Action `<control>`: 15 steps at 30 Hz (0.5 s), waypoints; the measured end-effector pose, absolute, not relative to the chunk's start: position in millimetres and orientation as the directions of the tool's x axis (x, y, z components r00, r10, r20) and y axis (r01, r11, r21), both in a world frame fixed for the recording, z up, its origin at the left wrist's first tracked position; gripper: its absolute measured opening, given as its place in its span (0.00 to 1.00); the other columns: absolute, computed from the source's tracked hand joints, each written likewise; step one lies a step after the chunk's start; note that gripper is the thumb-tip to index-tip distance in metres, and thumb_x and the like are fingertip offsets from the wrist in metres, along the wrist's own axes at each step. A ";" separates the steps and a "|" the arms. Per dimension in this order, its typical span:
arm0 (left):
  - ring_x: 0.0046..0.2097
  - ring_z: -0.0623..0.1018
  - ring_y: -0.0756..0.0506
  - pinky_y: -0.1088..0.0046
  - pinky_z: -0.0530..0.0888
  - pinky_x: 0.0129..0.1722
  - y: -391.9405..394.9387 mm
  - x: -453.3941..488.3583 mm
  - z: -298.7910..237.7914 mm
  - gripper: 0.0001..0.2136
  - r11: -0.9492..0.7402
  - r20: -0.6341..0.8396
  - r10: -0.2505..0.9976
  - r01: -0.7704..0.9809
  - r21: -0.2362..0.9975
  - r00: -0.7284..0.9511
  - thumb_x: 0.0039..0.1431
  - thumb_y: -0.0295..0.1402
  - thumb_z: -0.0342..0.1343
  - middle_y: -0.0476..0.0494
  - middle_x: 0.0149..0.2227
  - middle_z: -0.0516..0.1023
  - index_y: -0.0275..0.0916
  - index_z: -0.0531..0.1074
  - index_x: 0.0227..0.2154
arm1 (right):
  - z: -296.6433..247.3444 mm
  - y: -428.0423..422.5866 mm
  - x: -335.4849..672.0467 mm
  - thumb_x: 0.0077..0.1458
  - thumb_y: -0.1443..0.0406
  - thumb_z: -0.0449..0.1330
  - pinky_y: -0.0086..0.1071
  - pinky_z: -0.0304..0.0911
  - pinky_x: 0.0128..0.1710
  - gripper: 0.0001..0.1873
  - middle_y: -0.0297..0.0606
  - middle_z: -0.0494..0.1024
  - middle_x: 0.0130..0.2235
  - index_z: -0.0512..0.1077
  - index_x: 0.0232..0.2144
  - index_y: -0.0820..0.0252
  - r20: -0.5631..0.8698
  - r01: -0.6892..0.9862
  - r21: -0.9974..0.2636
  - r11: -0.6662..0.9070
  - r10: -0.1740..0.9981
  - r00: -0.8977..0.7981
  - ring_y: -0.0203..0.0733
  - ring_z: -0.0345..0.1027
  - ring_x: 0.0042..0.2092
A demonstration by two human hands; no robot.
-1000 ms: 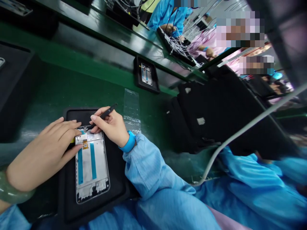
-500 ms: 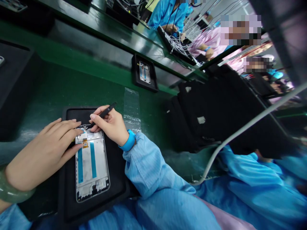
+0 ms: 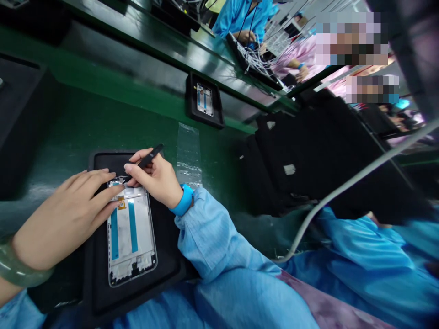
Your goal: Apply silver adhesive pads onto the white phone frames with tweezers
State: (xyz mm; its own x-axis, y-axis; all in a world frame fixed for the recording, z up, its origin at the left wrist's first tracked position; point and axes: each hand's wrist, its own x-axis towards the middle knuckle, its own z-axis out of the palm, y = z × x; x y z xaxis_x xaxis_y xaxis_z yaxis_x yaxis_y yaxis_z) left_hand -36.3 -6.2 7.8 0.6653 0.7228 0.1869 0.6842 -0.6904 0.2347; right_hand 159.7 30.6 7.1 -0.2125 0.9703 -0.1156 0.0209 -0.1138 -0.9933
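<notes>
Pinching a thin black tool (image 3: 150, 158) between thumb and fingers, my right hand (image 3: 156, 178) sits at the far end of the phone frame (image 3: 132, 233), with the tool's tip down at the frame's top edge. My left hand (image 3: 65, 214) is spread flat and holds nothing; its fingertips (image 3: 115, 189) press on the frame's far left corner, beside a small orange flex part (image 3: 121, 203). The frame lies face up in a black tray (image 3: 168, 260) on the near part of the green desk (image 3: 85, 123) and shows two blue strips along its length. A blue wristband (image 3: 183, 201) circles my right wrist and a pale green bangle (image 3: 20, 272) my left. Just right of the tray lies a clear film strip (image 3: 188, 153). Farther off sits a second tray (image 3: 205, 99) holding another frame. To the right stand dark stacked trays (image 3: 308, 155), crossed by a grey cable (image 3: 343, 187).
</notes>
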 end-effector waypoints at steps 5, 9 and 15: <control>0.56 0.69 0.30 0.46 0.69 0.52 -9.7 -33.6 6.7 0.18 -0.682 0.207 0.732 0.701 0.210 0.649 0.66 0.38 0.42 0.30 0.54 0.69 0.37 0.70 0.50 | 11.0 33.1 160.9 0.50 0.52 0.64 0.26 0.73 0.29 0.19 0.28 0.74 0.30 0.65 0.36 0.57 -0.064 -0.039 -0.997 -0.067 0.995 -0.075 0.32 0.74 0.27; 0.57 0.69 0.30 0.46 0.69 0.52 -12.5 -32.1 5.1 0.18 -0.666 0.210 0.745 0.717 0.206 0.633 0.66 0.40 0.42 0.29 0.55 0.69 0.36 0.69 0.51 | 12.1 38.7 160.7 0.48 0.51 0.65 0.27 0.74 0.32 0.21 0.29 0.76 0.32 0.64 0.37 0.56 -0.079 -0.134 -0.987 -0.091 0.993 -0.092 0.32 0.74 0.30; 0.58 0.68 0.28 0.44 0.68 0.52 -14.2 -31.0 4.6 0.20 -0.667 0.208 0.745 0.719 0.195 0.634 0.66 0.38 0.41 0.26 0.55 0.68 0.33 0.67 0.53 | 4.2 39.9 161.2 0.51 0.53 0.64 0.30 0.74 0.37 0.20 0.31 0.76 0.34 0.63 0.39 0.55 -0.075 -0.127 -0.987 -0.100 0.980 -0.187 0.33 0.75 0.33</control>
